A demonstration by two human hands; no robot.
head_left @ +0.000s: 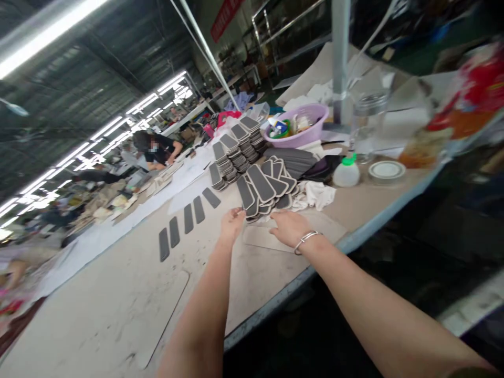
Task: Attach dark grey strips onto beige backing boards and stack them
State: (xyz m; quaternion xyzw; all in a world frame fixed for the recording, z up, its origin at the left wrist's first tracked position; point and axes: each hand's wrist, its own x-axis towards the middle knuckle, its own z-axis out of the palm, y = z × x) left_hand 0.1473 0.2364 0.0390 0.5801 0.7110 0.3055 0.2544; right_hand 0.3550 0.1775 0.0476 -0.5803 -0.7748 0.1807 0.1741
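Note:
A loose pile of dark grey, round-cornered strips with pale edges (260, 185) lies in front of my hands. My left hand (232, 224) is at the pile's lower left corner, fingers curled together; whether a strip is between them I cannot make out. My right hand (290, 228), with a bangle at the wrist, hovers by the pile's near edge, thumb and fingers apart and nothing seen in them. Further left, several single grey strips (189, 218) lie spaced in a row on the table. Behind the pile stand neat stacks of similar strips (232, 152).
A purple basin (301, 137) with small items stands behind the pile. To the right are a white cloth (315, 195), a green-capped bottle (346, 172), a round lid (386, 172) and a glass jar (368, 126). The table's edge (275, 296) runs diagonally nearby. Another person (159, 149) works further back.

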